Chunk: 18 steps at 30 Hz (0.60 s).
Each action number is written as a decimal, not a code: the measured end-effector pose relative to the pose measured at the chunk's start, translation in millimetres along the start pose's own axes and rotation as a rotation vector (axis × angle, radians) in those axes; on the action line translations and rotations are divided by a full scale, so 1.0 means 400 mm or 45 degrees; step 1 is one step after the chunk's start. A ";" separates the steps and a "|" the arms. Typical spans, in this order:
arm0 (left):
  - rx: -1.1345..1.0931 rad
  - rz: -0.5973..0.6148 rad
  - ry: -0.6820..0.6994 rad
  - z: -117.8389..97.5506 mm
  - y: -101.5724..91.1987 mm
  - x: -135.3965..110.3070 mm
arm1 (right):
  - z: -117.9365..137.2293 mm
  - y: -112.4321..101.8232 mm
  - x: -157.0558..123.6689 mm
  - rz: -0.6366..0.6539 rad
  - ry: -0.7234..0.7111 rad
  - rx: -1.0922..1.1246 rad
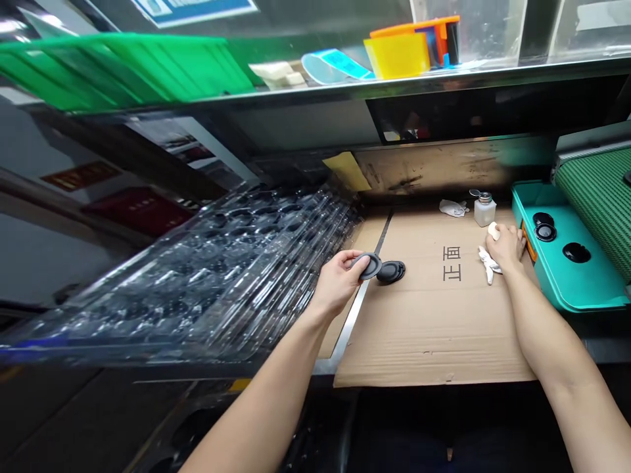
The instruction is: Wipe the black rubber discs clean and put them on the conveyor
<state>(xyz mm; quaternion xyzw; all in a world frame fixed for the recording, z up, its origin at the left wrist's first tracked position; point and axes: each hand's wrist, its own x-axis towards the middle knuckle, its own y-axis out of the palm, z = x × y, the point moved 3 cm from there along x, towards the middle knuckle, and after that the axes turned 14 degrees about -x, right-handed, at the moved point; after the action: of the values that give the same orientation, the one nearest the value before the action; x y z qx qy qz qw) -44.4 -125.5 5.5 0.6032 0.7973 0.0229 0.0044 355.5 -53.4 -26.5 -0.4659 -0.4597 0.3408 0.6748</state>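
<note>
1. The left hand grips a dark grey rubber disc, its fingers closed around the rim, and holds it over the left part of the cardboard sheet, near that sheet's left edge.
2. A second dark disc lies on the cardboard just beside the held one (from this view, it is hard to tell whether the two touch).
3. The right hand rests near the far right corner of the cardboard, its fingers curled and closed on a small cream pad.
4. A crumpled white cloth lies on the cardboard, touching the right hand.
5. Along the far edge of the cardboard stand a clear dispenser bottle with a metal top and, to its left, a white wipe.
6. Beyond the right edge sits a teal tray holding round black parts.
7. Beyond the left edge, a stack of clear plastic blister trays lies tilted.
8. Above the far edge, a metal-edged shelf carries green folders and a yellow holder.
</note>
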 end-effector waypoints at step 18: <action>0.685 0.127 0.127 0.082 0.253 0.351 | 0.009 0.022 -0.001 0.021 0.014 0.020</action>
<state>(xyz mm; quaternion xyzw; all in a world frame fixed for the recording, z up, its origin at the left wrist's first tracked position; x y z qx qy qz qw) 15.8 38.1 -20.2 0.6192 0.7433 -0.1598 -0.1963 351.8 -49.9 -34.3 -0.4663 -0.4495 0.3474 0.6781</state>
